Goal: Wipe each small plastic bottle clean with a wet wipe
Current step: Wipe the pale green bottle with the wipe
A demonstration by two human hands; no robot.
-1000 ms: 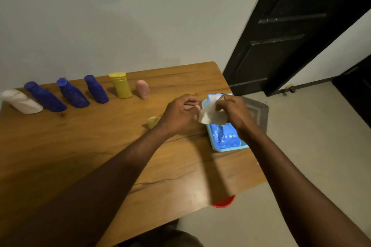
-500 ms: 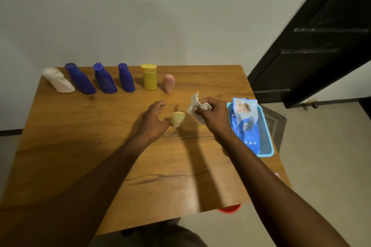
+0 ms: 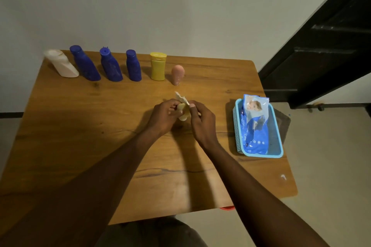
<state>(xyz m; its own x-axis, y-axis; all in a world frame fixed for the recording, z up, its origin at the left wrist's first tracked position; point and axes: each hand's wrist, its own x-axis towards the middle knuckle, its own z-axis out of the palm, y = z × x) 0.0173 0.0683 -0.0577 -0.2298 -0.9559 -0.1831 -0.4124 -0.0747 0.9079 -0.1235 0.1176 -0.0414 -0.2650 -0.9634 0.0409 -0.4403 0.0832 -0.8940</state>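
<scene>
At the middle of the wooden table [image 3: 80,126], my left hand [image 3: 163,117] holds a small pale yellow bottle [image 3: 183,116]. My right hand [image 3: 200,122] presses a white wet wipe [image 3: 181,98] against that bottle; most of the bottle is hidden by fingers. Along the far edge stands a row: a white bottle [image 3: 62,64], three blue bottles [image 3: 85,64] [image 3: 110,65] [image 3: 133,66], a yellow bottle [image 3: 158,66] and a small pink bottle [image 3: 177,74].
A light blue basket [image 3: 278,146] at the table's right side holds a blue wet-wipe packet [image 3: 255,124]. A dark door [image 3: 331,46] stands to the right. Something red [image 3: 227,208] pokes out below the table's near edge.
My right hand pulled a wipe from the packet and carried it left. My left hand took hold of the pale yellow bottle, and both hands now meet on it.
</scene>
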